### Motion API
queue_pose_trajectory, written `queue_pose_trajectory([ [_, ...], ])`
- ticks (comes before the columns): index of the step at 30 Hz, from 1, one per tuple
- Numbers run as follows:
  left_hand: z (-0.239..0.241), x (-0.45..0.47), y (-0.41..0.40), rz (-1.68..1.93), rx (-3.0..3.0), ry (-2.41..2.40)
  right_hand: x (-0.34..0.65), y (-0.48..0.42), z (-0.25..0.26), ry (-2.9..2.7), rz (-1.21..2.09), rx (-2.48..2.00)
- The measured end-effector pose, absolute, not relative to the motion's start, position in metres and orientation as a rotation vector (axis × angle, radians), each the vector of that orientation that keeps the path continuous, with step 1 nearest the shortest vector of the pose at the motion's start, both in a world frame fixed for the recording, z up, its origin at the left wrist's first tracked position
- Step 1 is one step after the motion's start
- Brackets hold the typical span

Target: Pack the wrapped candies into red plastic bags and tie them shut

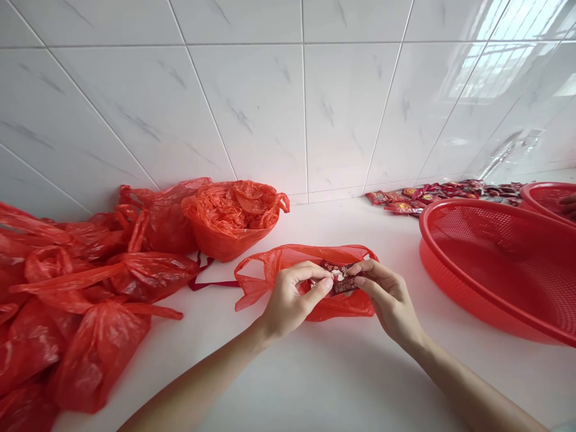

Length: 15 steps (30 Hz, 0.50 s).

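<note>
Both hands meet over a red plastic bag [288,257] that lies spread on the white table. Between thumb and fingers, my left hand [294,294] pinches the left side of a small dark red printed packet [341,279]. The packet's right side is pinched by my right hand [387,294]. Fingers cover parts of the packet, and what lies beneath it in the bag is mostly hidden. The bag's handle loops stick out to the left, beside my left wrist. A dark red ribbon [216,284] runs out from near that end.
Several tied, filled red bags [103,342] pile up on the left. A red bag stuffed with crumpled bags [231,222] stands by the tiled wall. Right of me is a large red plastic basket [477,288]; behind it lie many red packets [405,207]. Another person's hand [569,206] shows at a second basket [535,191].
</note>
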<state>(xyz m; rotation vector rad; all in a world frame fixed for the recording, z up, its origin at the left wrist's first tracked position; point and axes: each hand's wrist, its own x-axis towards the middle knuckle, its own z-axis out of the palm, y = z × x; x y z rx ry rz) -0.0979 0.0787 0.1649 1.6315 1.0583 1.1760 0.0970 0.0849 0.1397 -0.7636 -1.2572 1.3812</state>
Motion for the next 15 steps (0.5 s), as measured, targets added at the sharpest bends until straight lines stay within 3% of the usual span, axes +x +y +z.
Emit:
queue_pose_trajectory([
  [10,0.160,-0.110,0.094,1.107,1.688,1.195,0.097,0.090,0.142,-1.405,1.017,-0.918],
  [15,0.147,-0.125,0.112,0.805,2.040,1.345,0.104,0.097,0.137,-1.634,0.825,-1.107],
])
